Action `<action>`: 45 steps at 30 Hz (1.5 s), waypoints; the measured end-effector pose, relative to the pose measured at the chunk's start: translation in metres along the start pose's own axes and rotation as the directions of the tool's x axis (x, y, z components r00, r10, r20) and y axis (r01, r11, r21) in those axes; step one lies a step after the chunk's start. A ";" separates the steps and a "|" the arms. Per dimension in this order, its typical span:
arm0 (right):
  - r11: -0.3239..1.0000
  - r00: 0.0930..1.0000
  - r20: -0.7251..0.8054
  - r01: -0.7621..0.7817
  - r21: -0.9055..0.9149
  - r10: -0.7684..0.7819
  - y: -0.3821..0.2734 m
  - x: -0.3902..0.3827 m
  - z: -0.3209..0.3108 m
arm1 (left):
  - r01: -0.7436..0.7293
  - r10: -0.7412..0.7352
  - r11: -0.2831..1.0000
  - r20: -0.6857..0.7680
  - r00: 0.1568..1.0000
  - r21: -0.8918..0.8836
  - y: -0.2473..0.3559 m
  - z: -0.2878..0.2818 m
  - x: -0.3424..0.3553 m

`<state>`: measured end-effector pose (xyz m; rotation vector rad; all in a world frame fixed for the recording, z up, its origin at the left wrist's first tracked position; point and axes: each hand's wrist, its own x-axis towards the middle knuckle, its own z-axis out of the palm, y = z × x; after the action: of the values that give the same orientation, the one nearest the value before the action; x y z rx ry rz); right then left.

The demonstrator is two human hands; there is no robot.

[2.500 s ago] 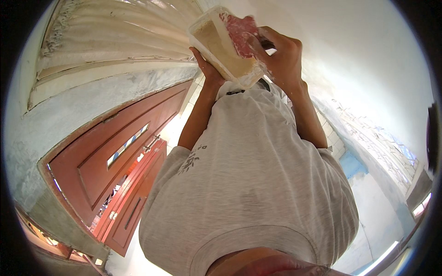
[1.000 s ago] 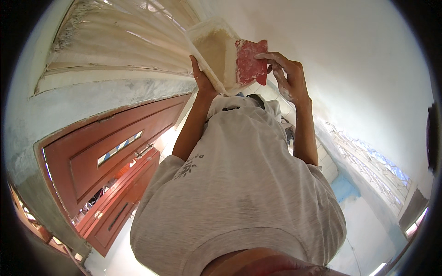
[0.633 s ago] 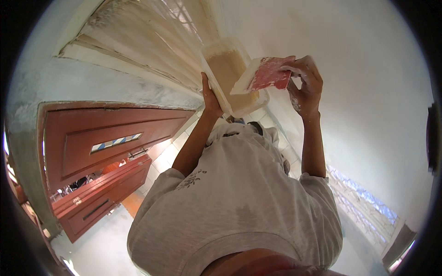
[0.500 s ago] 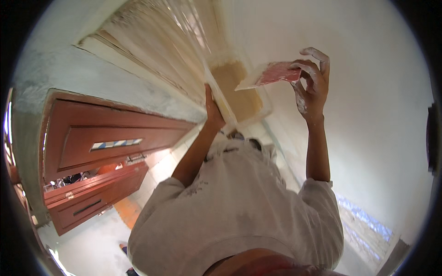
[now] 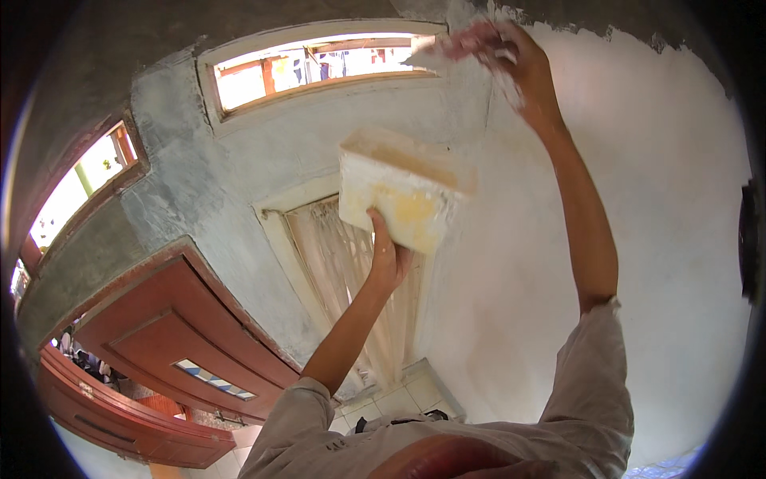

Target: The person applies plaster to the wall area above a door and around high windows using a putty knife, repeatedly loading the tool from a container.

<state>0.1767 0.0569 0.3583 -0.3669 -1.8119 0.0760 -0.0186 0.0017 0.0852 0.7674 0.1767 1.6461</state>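
My left hand (image 5: 388, 257) grips a white rectangular plastic tub (image 5: 391, 199) by its side, thumb pressed on the outer wall. Pale yellow smears mark that wall, and the inside looks beige; how much it holds I cannot see. High up on the right, my right hand (image 5: 523, 76) is closed on a red putty scraper (image 5: 469, 40), blurred by motion. White paste coats the fingers. The scraper's blade points left, in front of the wall corner beside the upper window; whether it touches the wall I cannot tell.
A bright narrow window (image 5: 319, 68) spans the upper wall, with another (image 5: 80, 188) at far left. Below stand red-brown door panels (image 5: 199, 335) and a curtained opening (image 5: 327, 239). A smooth white wall (image 5: 670, 199) fills the right, with rough grey plaster (image 5: 654, 24) above it.
My view has tilted up, bringing the windows and upper wall in. Both arms have lifted: the right hand carries the scraper up to the wall's top, the left raises the tub.
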 end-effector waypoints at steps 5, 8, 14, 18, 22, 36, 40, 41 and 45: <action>0.912 0.938 0.178 0.225 0.342 -0.299 0.052 0.134 0.034 | -0.078 0.071 0.994 0.099 0.993 0.072 0.026 0.014 0.050; 0.718 0.977 0.151 0.214 -0.662 -0.152 0.027 0.173 0.057 | -0.118 0.107 0.983 0.079 0.991 0.140 0.038 0.008 0.070; 0.499 0.917 0.323 0.399 -0.769 -0.236 0.120 0.259 0.071 | -0.167 0.163 0.985 0.077 0.984 0.049 0.030 0.034 0.086; 0.620 0.953 0.051 0.236 -0.748 -0.300 0.116 0.271 0.112 | -0.204 0.210 0.974 -0.060 0.976 0.095 0.040 0.027 0.087; 0.577 0.956 0.129 0.263 -0.773 -0.263 0.115 0.306 0.090 | -0.217 0.220 0.973 -0.041 0.975 0.074 0.030 0.025 0.095; 0.967 0.961 0.221 0.116 0.226 -0.167 0.099 0.211 0.110 | -0.280 0.303 0.952 -0.250 0.920 0.122 0.006 0.046 0.109; 0.501 0.881 0.158 0.392 -0.772 -0.446 0.107 0.250 0.088 | -0.368 0.371 0.928 -0.218 0.903 0.057 -0.002 0.052 0.115; 0.744 0.988 0.088 0.153 -0.651 -0.126 0.104 0.266 0.079 | -0.379 0.384 0.923 -0.226 0.895 0.067 -0.004 0.052 0.118; 0.802 0.951 -0.174 0.107 -0.587 -0.255 0.103 0.268 0.062 | -0.430 0.448 0.894 -0.239 0.862 0.123 -0.012 0.051 0.125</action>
<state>0.0789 0.2403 0.5656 -0.5939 -1.5813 -0.6457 0.0164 0.1047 0.1662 0.6668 0.2575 2.1904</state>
